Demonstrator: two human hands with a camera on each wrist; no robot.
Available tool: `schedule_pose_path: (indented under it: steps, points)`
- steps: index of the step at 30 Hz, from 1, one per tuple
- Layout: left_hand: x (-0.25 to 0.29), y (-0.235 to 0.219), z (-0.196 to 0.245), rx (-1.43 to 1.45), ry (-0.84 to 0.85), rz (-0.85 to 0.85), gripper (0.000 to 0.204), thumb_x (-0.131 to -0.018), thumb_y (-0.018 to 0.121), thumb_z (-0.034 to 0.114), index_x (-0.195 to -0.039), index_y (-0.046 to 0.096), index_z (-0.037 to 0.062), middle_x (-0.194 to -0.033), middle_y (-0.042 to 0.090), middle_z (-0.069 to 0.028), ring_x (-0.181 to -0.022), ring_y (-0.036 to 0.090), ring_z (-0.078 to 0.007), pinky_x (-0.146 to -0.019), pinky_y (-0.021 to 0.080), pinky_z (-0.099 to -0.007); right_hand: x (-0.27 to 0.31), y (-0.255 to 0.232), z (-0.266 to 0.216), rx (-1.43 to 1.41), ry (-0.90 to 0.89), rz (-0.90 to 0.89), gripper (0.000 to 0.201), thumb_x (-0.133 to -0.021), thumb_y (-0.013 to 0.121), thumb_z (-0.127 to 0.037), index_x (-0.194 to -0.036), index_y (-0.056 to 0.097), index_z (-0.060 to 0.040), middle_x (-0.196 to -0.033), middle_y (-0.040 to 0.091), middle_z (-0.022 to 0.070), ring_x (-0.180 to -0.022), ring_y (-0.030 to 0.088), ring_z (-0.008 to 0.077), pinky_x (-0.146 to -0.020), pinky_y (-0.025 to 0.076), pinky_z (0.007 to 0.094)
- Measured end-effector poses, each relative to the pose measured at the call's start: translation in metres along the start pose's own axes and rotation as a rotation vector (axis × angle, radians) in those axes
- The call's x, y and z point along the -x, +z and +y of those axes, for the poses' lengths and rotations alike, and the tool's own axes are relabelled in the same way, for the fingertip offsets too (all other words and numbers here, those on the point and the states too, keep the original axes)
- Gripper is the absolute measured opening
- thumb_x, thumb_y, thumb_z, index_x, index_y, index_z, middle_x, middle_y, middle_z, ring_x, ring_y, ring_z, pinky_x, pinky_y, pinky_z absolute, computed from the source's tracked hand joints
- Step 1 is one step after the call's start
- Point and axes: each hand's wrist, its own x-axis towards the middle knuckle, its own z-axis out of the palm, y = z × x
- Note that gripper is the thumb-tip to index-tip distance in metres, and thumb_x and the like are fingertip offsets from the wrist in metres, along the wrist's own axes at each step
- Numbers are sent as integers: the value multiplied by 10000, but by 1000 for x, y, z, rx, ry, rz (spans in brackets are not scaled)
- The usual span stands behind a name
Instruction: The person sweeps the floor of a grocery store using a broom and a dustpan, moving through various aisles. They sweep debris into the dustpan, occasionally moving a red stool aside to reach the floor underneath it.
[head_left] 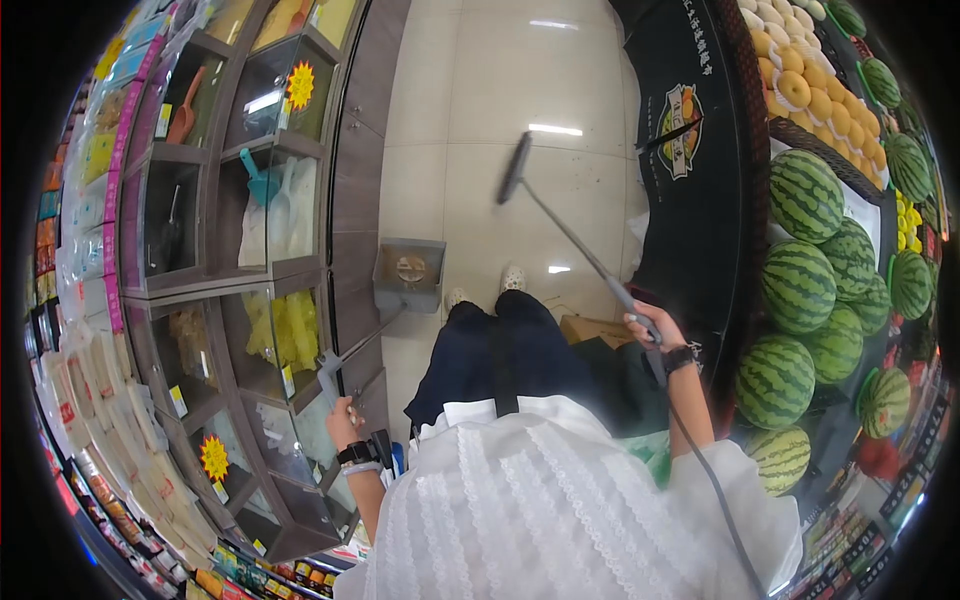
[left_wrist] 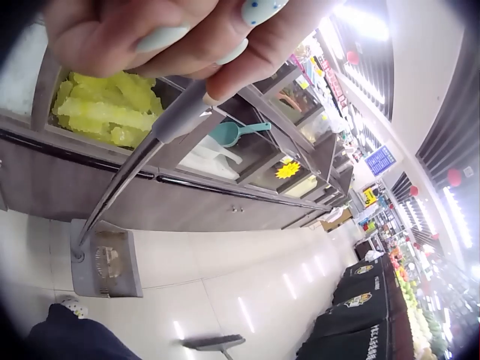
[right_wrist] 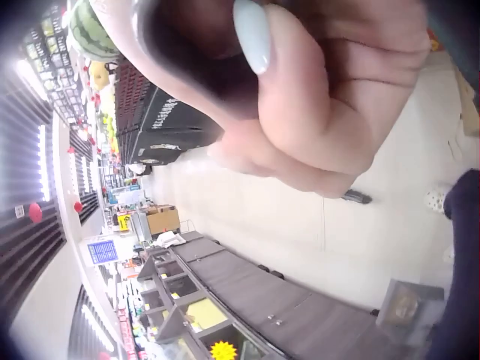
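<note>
Cabinet [head_left: 225, 200] with clear bins is standing along the floor's [head_left: 480, 90] left edge. Left hand [head_left: 345, 425] is gripping the dustpan handle [head_left: 328, 378], fingers curled round it. Dustpan [head_left: 410, 272] is sitting at that left edge, beside the cabinet. Broom [head_left: 515, 170] is angling out, its head over mid-floor, contact unclear. Right hand [head_left: 658, 328] is holding the broom's handle, fingers wrapped. Watermelons [head_left: 797, 285] are lying beyond the floor's right edge.
</note>
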Motion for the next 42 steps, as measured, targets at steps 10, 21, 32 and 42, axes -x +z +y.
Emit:
schedule_pose_path:
  steps: [10, 21, 32, 42]
  points:
    - [12, 48, 25, 19, -1, -36, 185, -673, 621, 153, -632, 455, 82, -466, 393, 15, -343, 359, -88, -339, 334, -239, -285, 136, -40, 115, 219, -223, 315, -867, 420, -302, -702, 445, -35, -483, 409, -31, -350, 359, 65, -309, 234, 209]
    - [13, 69, 42, -96, 32, -87, 188, -673, 619, 167, -632, 452, 89, -485, 397, 18, -364, 365, -81, -342, 339, -234, -309, 71, -100, -97, 83, -38, 228, -851, 474, -234, -773, 426, -25, -520, 421, 5, -399, 386, 103, -371, 309, 223]
    - [-26, 91, 72, -77, 116, -187, 212, -669, 612, 162, -602, 425, 88, -439, 380, 2, -328, 343, -98, -324, 331, -248, -107, -124, -7, -368, -88, 106, 390, -870, 417, -378, -725, 442, -18, -506, 373, 1, -391, 343, 104, -365, 271, 206]
    - [-66, 127, 112, -147, 137, -143, 171, -655, 599, 161, -625, 472, 50, -469, 397, 3, -339, 359, -100, -328, 348, -252, -86, -10, -71, -128, -179, 119, 219, -864, 469, -265, -1032, 404, -141, -547, 398, -10, -351, 310, 60, -309, 236, 183]
